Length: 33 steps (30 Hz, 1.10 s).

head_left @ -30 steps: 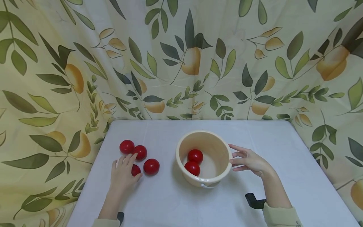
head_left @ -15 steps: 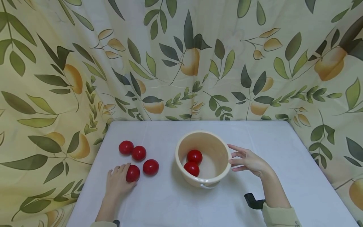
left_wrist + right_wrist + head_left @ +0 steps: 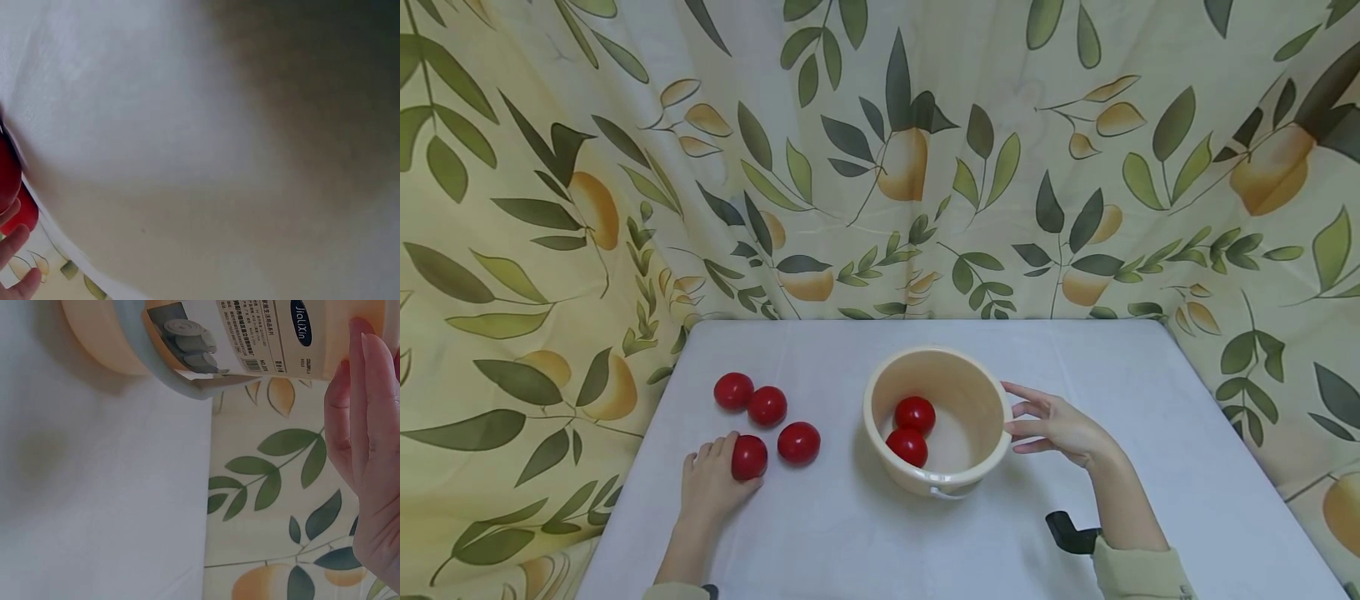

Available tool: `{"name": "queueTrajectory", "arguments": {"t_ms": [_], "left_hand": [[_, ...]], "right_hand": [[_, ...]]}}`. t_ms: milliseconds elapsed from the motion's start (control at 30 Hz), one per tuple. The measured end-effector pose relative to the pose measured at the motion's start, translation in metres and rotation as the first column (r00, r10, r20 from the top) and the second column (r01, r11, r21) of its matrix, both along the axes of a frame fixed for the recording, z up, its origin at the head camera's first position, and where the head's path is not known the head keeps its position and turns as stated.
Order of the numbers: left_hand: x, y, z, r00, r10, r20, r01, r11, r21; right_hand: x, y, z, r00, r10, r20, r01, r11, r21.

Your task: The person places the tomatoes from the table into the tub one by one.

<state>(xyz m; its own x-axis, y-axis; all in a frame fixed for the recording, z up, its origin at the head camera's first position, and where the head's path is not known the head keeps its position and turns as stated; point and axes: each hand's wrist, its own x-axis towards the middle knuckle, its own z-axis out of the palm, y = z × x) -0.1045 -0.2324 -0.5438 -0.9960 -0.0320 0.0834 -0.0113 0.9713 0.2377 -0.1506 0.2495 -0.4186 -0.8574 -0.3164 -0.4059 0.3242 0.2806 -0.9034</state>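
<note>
In the head view my left hand (image 3: 712, 479) holds a glossy red round fruit (image 3: 749, 457), its fingers behind the left side and its thumb at the front. Close by lie more such fruits: two touching ones, the left one (image 3: 733, 392) and the right one (image 3: 767, 406), and a single fruit (image 3: 799, 442) to the right. My right hand (image 3: 1060, 427) rests extended fingers against the right side of a cream bucket (image 3: 1004, 429). Two red fruits (image 3: 914, 415) sit inside it. The left wrist view catches only fingertips (image 3: 14, 244) and red fruit (image 3: 7, 175) at its left edge.
A white-covered table (image 3: 842, 542) bears everything. Behind and beside it hangs a leaf-and-fruit patterned curtain (image 3: 880, 250). A pale handle (image 3: 949, 493) hangs at the bucket's front, and the right wrist view shows a printed label (image 3: 250, 337) on its side.
My left hand has drawn slightly left and toward me with the fruit, parting it from the touching pair. The right hand and bucket stay in place.
</note>
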Motion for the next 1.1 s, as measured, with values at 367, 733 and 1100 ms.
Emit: {"name": "queueTrajectory", "arguments": {"t_ms": [367, 733, 1100], "left_hand": [[-0.006, 0.006, 0.013, 0.996, -0.02, -0.091, 0.018, 1.0, -0.025], [-0.036, 0.043, 0.081, 0.964, -0.166, -0.208, 0.152, 0.985, -0.081], [-0.068, 0.099, 0.136, 0.886, -0.358, -0.296, 0.307, 0.929, -0.208]], "right_hand": [[0.0, 0.0, -0.001, 1.0, -0.008, -0.002, 0.008, 1.0, -0.002], [0.0, 0.0, 0.0, 1.0, -0.002, -0.003, 0.002, 1.0, 0.005], [0.002, -0.001, 0.003, 1.0, -0.008, -0.014, 0.008, 1.0, -0.015]]}}
